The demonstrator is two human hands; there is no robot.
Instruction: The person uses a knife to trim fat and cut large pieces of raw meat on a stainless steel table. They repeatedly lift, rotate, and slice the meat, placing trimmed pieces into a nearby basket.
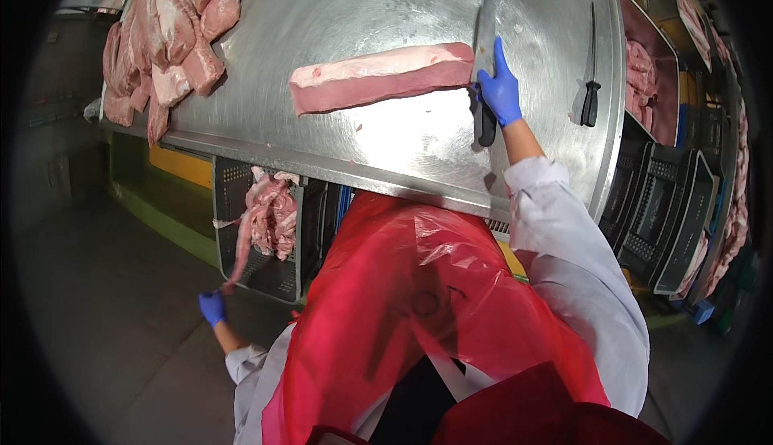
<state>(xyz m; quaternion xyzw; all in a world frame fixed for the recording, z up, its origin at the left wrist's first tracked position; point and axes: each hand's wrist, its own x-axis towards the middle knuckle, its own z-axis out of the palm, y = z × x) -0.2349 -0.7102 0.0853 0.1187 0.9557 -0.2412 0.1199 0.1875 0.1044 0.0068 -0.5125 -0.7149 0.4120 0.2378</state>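
Low at the left, beside a dark crate, my left hand [212, 308], in a blue glove, is closed on the end of a long strip of meat trimming [242, 253]. The strip stretches up over the crate's edge. On the steel table, my blue-gloved right hand [501, 95] lies with its fingers stretched out and its thumb against a knife [485, 129]. The knife's blade points away from me and its black handle sticks out toward me. Left of the blade lies a long pink slab of meat [382, 78] with a pale fat layer, its right end close to the knife.
A heap of meat pieces [173, 34] covers the steel table's [322, 2] far left corner. A sharpening steel [591, 99] lies at the right. The dark crate [278, 280] below the front edge holds trimmings. More crates [656, 207] and a meat-filled bin [642, 82] stand at the right.
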